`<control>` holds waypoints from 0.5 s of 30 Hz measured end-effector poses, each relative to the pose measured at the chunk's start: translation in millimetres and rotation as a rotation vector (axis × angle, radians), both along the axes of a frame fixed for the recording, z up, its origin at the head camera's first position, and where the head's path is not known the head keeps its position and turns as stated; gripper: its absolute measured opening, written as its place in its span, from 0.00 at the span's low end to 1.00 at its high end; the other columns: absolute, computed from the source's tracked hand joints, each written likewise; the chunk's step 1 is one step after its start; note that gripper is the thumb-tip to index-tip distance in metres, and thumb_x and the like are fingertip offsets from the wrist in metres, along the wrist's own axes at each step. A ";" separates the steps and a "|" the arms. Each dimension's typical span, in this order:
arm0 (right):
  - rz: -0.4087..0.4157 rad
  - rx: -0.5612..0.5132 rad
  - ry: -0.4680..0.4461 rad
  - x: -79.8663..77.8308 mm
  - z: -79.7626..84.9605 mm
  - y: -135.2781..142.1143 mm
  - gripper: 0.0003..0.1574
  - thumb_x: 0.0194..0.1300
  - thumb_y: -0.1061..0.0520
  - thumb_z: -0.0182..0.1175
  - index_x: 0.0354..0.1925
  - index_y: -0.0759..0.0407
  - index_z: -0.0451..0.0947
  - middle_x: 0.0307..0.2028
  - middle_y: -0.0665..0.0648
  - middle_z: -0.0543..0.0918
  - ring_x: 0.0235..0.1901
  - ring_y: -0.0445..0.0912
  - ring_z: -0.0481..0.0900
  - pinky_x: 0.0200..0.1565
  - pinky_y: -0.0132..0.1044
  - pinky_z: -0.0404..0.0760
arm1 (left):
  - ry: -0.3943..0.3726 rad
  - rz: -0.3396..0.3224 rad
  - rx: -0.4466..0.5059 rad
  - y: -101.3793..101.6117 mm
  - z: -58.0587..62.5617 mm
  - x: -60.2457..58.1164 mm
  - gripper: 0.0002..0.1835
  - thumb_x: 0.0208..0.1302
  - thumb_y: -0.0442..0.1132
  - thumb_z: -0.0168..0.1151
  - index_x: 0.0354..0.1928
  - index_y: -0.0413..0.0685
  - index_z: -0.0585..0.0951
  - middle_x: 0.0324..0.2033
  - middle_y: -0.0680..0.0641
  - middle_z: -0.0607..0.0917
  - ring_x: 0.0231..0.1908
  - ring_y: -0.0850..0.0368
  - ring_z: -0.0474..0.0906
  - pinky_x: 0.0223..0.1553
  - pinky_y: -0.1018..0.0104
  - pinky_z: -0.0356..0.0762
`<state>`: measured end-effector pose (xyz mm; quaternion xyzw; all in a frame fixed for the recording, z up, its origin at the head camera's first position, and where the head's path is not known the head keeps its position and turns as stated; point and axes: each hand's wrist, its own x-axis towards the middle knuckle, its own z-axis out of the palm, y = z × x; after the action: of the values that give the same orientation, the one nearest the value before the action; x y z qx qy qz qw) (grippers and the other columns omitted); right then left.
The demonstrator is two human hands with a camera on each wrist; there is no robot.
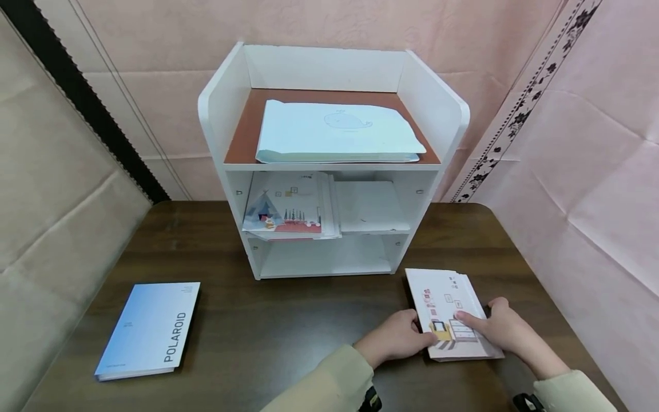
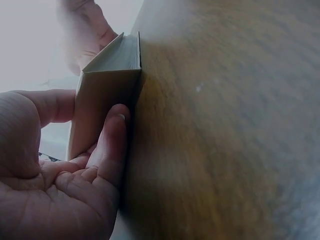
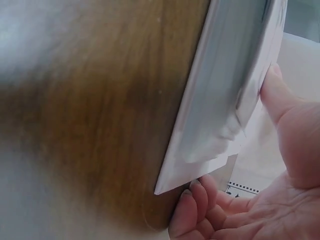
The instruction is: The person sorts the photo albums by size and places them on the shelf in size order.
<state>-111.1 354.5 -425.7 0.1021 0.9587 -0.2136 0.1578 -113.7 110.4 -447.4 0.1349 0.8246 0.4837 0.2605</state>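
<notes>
A white book [image 1: 435, 294] with a red title and a small yellow-and-grey drawing lies on the table at the right. My left hand [image 1: 395, 339] grips its left edge, thumb on the cover. In the left wrist view, the fingers of that hand lie along the spine [image 2: 102, 100]. At the opposite side, my right hand [image 1: 507, 329] holds the book with its thumb on the cover. The right wrist view shows the page edges [image 3: 225, 75] and the right fingertips [image 3: 184, 212] curled at the lower corner, close to the tabletop.
A white shelf unit [image 1: 329, 273] stands at the back middle. On its brown top lies a pale blue folded item [image 1: 334, 134] with a whale drawing. Illustrated books [image 1: 288, 209] sit on the middle shelf's left side. A blue POLAROID book [image 1: 149, 329] lies at the table's left.
</notes>
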 end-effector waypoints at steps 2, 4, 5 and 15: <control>-0.006 -0.018 0.006 2.0 -0.2 1.3 0.71 0.56 0.23 0.57 0.55 0.89 0.48 0.45 0.86 0.70 0.44 0.66 0.75 0.41 0.55 0.76 | 0.001 -0.005 0.009 0.8 -0.8 0.8 0.13 0.57 0.49 0.68 0.37 0.53 0.78 0.24 0.55 0.77 0.24 0.61 0.72 0.26 0.68 0.70; -0.016 -0.048 0.016 4.2 -0.8 3.0 0.68 0.57 0.25 0.58 0.54 0.88 0.50 0.43 0.83 0.72 0.42 0.63 0.75 0.40 0.52 0.76 | 0.006 -0.009 0.021 1.1 -1.4 1.7 0.12 0.57 0.49 0.68 0.37 0.53 0.78 0.24 0.56 0.78 0.25 0.62 0.72 0.27 0.68 0.71; -0.021 -0.064 0.021 5.4 -1.0 3.6 0.66 0.58 0.26 0.59 0.54 0.87 0.52 0.42 0.80 0.73 0.40 0.61 0.75 0.39 0.50 0.77 | 0.005 -0.010 0.026 1.0 -1.5 2.0 0.12 0.57 0.49 0.69 0.37 0.53 0.78 0.24 0.56 0.78 0.25 0.62 0.72 0.27 0.68 0.71; -0.138 -0.370 0.041 12.0 -2.1 -7.2 0.52 0.63 0.32 0.60 0.57 0.78 0.62 0.39 0.64 0.79 0.32 0.49 0.80 0.29 0.41 0.80 | -0.011 0.021 0.055 -5.9 -3.5 1.5 0.09 0.57 0.46 0.70 0.35 0.53 0.80 0.24 0.56 0.78 0.25 0.63 0.72 0.28 0.69 0.70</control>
<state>-99.0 347.3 -427.8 0.1324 0.8967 -0.3987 0.1392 -112.2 104.4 -450.9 0.1305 0.8110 0.5095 0.2562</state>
